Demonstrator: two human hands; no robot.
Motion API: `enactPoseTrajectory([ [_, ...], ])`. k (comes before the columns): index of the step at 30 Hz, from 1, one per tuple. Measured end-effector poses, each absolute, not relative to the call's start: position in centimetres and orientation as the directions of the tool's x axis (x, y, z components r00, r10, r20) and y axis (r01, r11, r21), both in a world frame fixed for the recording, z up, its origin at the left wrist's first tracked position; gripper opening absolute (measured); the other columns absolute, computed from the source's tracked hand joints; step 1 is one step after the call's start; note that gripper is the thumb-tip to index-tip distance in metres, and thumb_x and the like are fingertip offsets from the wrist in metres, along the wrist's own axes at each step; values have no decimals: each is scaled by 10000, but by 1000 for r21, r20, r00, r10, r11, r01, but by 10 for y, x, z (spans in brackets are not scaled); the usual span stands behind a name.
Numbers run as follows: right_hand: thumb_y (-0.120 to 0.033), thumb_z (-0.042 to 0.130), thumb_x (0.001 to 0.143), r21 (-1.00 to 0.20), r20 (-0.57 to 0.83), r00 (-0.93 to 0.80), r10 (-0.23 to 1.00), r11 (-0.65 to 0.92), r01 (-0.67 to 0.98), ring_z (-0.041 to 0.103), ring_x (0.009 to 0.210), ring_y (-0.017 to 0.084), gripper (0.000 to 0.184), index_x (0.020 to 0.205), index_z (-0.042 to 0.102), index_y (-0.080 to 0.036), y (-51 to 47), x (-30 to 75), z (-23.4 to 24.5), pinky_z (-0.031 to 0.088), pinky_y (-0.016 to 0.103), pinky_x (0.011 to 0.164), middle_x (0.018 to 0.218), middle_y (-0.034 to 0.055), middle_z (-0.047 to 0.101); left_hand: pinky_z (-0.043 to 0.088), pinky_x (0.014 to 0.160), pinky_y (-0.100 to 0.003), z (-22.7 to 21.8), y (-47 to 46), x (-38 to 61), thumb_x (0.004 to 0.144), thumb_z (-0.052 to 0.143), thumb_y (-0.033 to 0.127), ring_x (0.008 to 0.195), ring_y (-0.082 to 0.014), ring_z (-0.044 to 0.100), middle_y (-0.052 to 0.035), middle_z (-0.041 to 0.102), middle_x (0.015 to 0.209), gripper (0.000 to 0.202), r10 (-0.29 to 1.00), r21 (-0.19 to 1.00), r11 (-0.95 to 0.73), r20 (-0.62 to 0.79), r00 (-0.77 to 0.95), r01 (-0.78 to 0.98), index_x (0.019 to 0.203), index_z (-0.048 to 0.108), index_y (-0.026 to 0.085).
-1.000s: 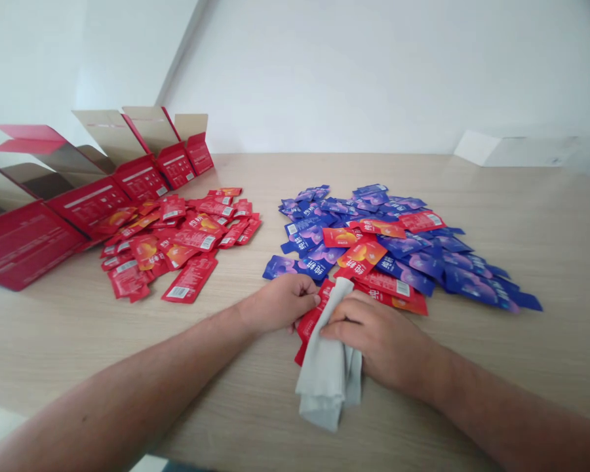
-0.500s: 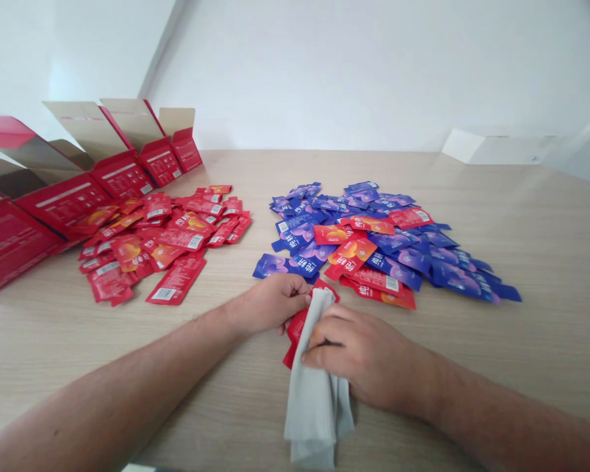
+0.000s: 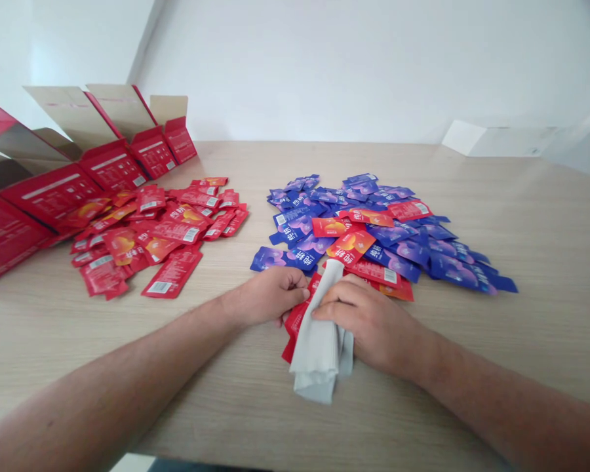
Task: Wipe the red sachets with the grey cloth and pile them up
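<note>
Near the front middle of the table, my left hand (image 3: 275,295) is closed on the left edge of a red sachet (image 3: 297,320), thumb and fingers pinching it. My right hand (image 3: 368,321) grips a folded pale grey cloth (image 3: 319,341), which lies over the sachet and covers its right side. The cloth's loose end hangs toward me. Just beyond my hands is a heap of blue sachets (image 3: 299,223), with several red sachets (image 3: 351,247) on its near side.
At the left spreads a pile of red sachets (image 3: 172,272). Behind it stand several red cardboard boxes (image 3: 113,167) with raised flaps. A white object (image 3: 501,141) sits at the back right by the wall. The wooden table (image 3: 216,400) has its front edge near me.
My right hand has pushed the cloth forward along the sachet, away from me. My left hand keeps its pinch on the sachet. The camera view has shifted slightly.
</note>
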State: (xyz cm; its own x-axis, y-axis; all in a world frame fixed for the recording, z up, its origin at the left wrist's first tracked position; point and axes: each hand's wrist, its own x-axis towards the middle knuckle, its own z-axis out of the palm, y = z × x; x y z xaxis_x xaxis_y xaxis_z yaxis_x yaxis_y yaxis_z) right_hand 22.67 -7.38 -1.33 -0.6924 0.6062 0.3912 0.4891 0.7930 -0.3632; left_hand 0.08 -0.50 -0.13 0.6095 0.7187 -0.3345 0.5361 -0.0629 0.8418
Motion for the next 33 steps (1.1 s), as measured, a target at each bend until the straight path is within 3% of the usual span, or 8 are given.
enactPoseTrajectory([
  [4,-192,572,1015,-305,383,-754,534,843,442,572,998,233,200,1134,733,-188,-75,227,-13,517,378,854,1073,86,697,427,417,-178,-1,-5,1,934,545,359,459,-86,533,59,552,625,181,703,828,-103,-331,629,551,863,583,197],
  [9,-158,592,991,-361,392,-698,599,798,482,586,1041,250,206,1154,716,-169,-74,229,-11,520,407,915,1091,97,694,430,412,-184,-4,-4,1,943,552,425,447,-92,535,60,553,602,240,704,834,-98,-328,630,543,855,561,202],
  [14,-184,550,1026,-312,372,-770,518,851,422,577,1024,238,215,1140,732,-182,-75,228,-12,513,400,894,1095,90,700,436,424,-176,-5,-4,1,937,544,359,471,-89,538,54,552,621,188,688,841,-117,-315,654,529,845,568,197],
  [18,-158,589,990,-373,413,-686,599,798,473,582,1016,243,209,1149,724,-168,-72,229,-13,516,408,899,1076,103,692,432,412,-178,-6,-3,1,937,556,399,461,-91,542,58,551,616,213,705,838,-105,-317,635,536,859,568,201],
  [23,-182,561,1017,-342,378,-758,531,841,419,578,1046,248,204,1142,722,-183,-74,227,-12,517,423,927,1098,96,696,431,425,-170,-4,-4,1,921,540,305,470,-86,544,61,555,616,138,679,839,-125,-317,663,530,834,569,201],
  [27,-159,593,989,-400,449,-637,627,778,483,582,1091,260,225,1192,691,-162,-73,226,-13,519,443,970,1155,119,670,435,426,-171,-5,-4,2,911,526,258,476,-86,550,60,558,617,111,692,837,-123,-313,651,534,837,582,197],
  [33,-158,553,1015,-350,438,-712,549,833,428,577,1152,258,230,1190,702,-159,-74,223,-13,508,449,1028,1189,115,674,455,448,-178,-7,-3,3,911,557,271,488,-86,571,36,603,635,143,666,853,-113,-315,676,509,815,610,179],
])
